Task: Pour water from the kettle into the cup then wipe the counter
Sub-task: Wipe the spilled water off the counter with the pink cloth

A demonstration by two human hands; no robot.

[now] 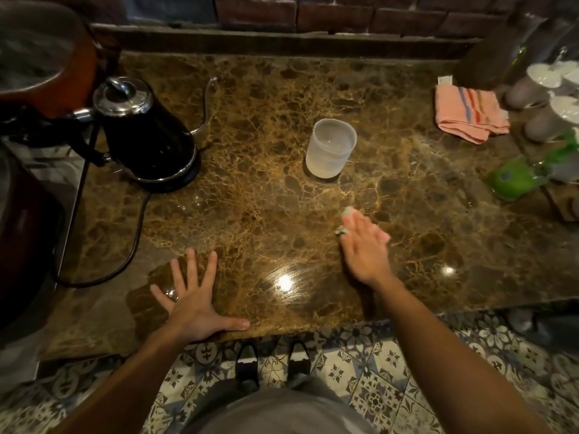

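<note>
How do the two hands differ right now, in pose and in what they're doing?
The left hand lies flat on the counter near its front edge, fingers spread wide and holding nothing. The right hand sits farther in, closer to the cup, fingers together, pressing a small cloth that peeks out past the fingertips and looks blurred. Both rest palm down on the counter.

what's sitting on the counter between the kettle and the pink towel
Only the frosted cup stands between the kettle and the pink towel; the rest of that counter stretch is bare, as the head view shows.
</note>
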